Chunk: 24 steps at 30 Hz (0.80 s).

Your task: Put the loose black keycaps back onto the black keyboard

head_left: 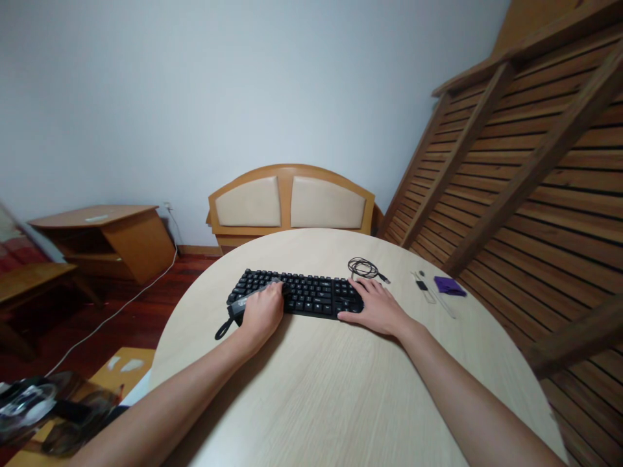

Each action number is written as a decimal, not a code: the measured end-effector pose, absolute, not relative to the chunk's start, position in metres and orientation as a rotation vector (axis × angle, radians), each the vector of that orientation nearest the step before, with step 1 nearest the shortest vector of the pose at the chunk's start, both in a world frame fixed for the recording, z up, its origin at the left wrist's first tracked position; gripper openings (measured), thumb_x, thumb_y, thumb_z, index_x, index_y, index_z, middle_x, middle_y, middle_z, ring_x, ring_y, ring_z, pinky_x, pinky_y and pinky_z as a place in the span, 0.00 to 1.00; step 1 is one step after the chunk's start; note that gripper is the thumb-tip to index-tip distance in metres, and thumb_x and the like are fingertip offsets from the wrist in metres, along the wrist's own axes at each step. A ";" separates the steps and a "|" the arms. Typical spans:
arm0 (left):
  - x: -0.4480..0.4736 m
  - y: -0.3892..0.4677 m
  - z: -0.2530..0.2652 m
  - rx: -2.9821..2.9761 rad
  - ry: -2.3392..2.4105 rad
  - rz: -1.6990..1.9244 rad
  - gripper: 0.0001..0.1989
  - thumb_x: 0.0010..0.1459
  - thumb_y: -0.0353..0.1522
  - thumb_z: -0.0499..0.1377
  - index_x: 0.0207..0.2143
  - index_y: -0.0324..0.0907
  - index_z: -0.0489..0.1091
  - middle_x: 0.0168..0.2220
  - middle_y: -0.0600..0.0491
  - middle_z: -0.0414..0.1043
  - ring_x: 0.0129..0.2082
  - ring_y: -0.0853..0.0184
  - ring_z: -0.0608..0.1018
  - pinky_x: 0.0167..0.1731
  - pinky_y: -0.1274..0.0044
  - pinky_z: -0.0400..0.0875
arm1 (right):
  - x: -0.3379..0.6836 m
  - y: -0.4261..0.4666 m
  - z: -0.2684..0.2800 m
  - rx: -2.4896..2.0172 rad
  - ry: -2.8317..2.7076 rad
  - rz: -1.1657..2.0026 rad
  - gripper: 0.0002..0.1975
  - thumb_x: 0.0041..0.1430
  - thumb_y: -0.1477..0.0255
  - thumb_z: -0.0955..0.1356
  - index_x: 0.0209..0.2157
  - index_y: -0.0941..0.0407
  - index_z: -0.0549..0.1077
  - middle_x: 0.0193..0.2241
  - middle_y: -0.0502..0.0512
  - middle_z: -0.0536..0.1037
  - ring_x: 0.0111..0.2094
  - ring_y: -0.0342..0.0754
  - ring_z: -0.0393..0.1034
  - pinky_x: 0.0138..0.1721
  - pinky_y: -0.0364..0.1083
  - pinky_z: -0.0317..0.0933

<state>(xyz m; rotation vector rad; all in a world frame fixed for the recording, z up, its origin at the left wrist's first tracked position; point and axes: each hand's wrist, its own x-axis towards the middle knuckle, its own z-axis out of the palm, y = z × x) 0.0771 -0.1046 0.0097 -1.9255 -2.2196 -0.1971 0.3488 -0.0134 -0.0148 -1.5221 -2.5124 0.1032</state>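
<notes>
A black keyboard [311,299] with a number pad lies flat on the round, pale wooden table [311,389]. My left hand [265,308] is closed around a slim dark grey tool [239,305] with a black loop at its end, held over the left part of the keys. Its working tip is mostly hidden by my fingers, so its exact kind is unclear. At the keyboard's right end, my right hand [374,306] grips across the number pad, thumb at the near edge and fingers towards the far edge. Just beyond that hand lies a coiled black cable [363,266].
On the table's right side are a folded purple cloth [450,286] and a thin cord with a small black piece [421,285]. A slatted wooden frame [487,168] leans along the right. Behind the table stands a padded headboard [327,202]; a wooden desk [111,240] is at left.
</notes>
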 end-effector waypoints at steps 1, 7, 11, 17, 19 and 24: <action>0.080 -0.105 0.010 -1.936 -2.215 -0.202 0.15 0.67 0.26 0.48 0.53 0.38 0.68 0.44 0.44 0.78 0.40 0.56 0.82 0.36 0.71 0.73 | 0.349 -0.014 -0.015 -1.522 -2.512 0.103 0.56 0.48 0.34 0.64 0.70 0.53 0.55 0.69 0.61 0.56 0.68 0.67 0.47 0.65 0.63 0.47; 0.099 -0.109 0.008 -2.033 -2.153 -0.244 0.16 0.67 0.26 0.49 0.54 0.39 0.67 0.47 0.45 0.78 0.42 0.57 0.82 0.38 0.71 0.74 | 0.349 -0.014 -0.014 -1.523 -2.510 0.115 0.56 0.48 0.33 0.63 0.70 0.53 0.55 0.69 0.60 0.56 0.68 0.67 0.46 0.65 0.64 0.47; 0.109 -0.113 0.005 -2.118 -2.094 -0.259 0.16 0.67 0.26 0.49 0.55 0.40 0.67 0.51 0.44 0.76 0.44 0.57 0.81 0.40 0.70 0.75 | 0.349 -0.013 -0.015 -1.523 -2.509 0.127 0.56 0.47 0.33 0.63 0.70 0.52 0.54 0.69 0.60 0.55 0.68 0.67 0.46 0.64 0.64 0.47; 0.115 -0.121 -0.003 -2.256 -1.982 -0.281 0.21 0.66 0.24 0.51 0.59 0.40 0.65 0.62 0.44 0.68 0.54 0.58 0.77 0.49 0.69 0.74 | 0.350 -0.013 -0.015 -1.517 -2.506 0.132 0.56 0.47 0.33 0.63 0.70 0.52 0.54 0.69 0.61 0.56 0.67 0.67 0.47 0.64 0.63 0.46; 0.112 -0.122 -0.002 -2.313 -1.934 -0.300 0.21 0.65 0.24 0.52 0.60 0.41 0.65 0.62 0.46 0.68 0.54 0.59 0.77 0.50 0.70 0.74 | 0.350 -0.014 -0.014 -1.512 -2.508 0.130 0.56 0.47 0.33 0.64 0.70 0.51 0.54 0.69 0.60 0.56 0.67 0.67 0.47 0.64 0.63 0.46; 0.093 -0.098 0.018 -2.263 -1.934 -0.404 0.23 0.67 0.26 0.51 0.63 0.44 0.63 0.57 0.48 0.74 0.49 0.57 0.80 0.46 0.68 0.76 | 0.348 -0.015 -0.013 -1.524 -2.507 0.130 0.55 0.48 0.34 0.64 0.70 0.53 0.54 0.69 0.61 0.56 0.68 0.67 0.46 0.64 0.62 0.47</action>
